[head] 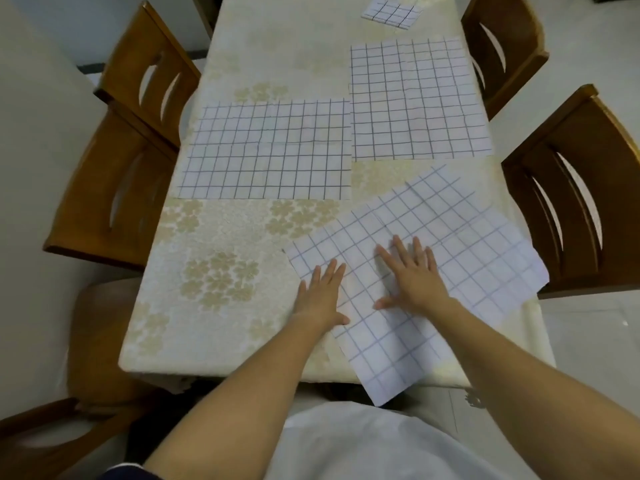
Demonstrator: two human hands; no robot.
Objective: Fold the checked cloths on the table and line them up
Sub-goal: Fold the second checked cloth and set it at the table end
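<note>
While both palms lie flat with fingers spread, the left hand (322, 296) and right hand (414, 278) press on the near checked cloth (485, 244), which sits askew at the table's (207, 323) front right, one corner hanging over the edge. Two more spread cloths (266, 150) (419, 98) lie side by side beyond it, and a small folded cloth (393, 12) rests at the far end.
</note>
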